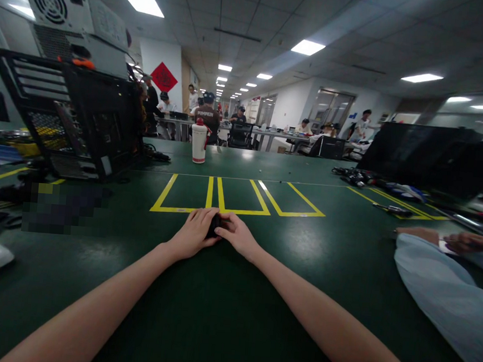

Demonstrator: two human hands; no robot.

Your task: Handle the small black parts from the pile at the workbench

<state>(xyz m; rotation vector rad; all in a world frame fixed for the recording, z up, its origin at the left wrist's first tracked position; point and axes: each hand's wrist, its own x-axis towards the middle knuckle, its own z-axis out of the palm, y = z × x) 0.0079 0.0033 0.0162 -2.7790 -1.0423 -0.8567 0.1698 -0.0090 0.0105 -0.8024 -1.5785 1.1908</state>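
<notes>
A small black object (pixel 213 227) is held between my two hands, just in front of the yellow tape outlines (pixel 180 210) on the green table (pixel 214 313). My left hand (pixel 193 230) is closed around its left side, with the fingers curled over the top. From the right, my right hand (pixel 237 233) presses its thumb and fingers against the object. Most of the object is hidden by my fingers, so its kind does not show. Both hands rest low, close to the tabletop.
An open black computer case (pixel 99 119) stands at the left, with a power supply (pixel 71 8) stacked on it. A white bottle (pixel 199 143) is at the far edge. A co-worker's sleeved arm (pixel 433 291) rests at the right, near cables (pixel 351 174) and a black screen (pixel 419 156).
</notes>
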